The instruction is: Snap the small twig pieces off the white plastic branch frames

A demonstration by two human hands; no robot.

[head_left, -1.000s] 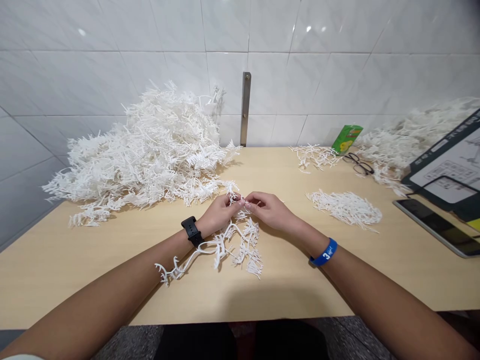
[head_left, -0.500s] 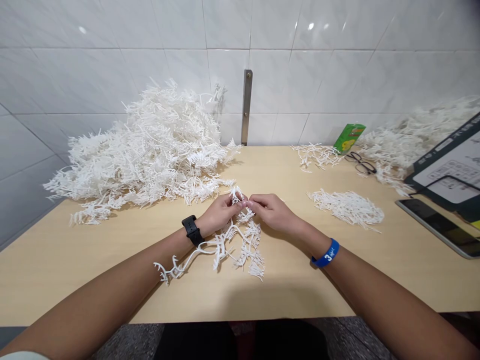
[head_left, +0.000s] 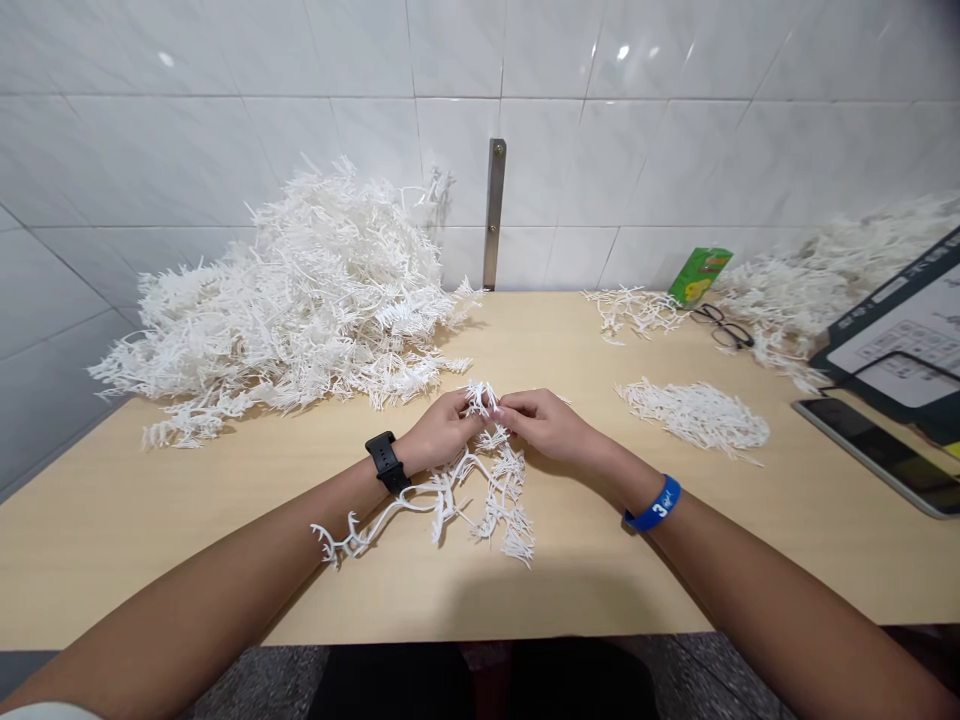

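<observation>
left hand (head_left: 442, 432): pinching the white plastic branch (head_left: 480, 480) at its top
right hand (head_left: 547, 425): pinching the same branch – fingertips nearly touching the left's
behind: big white pile (head_left: 300, 300) on the table (head_left: 112, 540)

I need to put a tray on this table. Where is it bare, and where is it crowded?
Bare: the near-left table in front of the big white pile, and the middle strip at the back up to the metal bracket. Crowded: the right side, with small pile, glasses, tablet, and the centre, where both hands hold a branched piece.
</observation>
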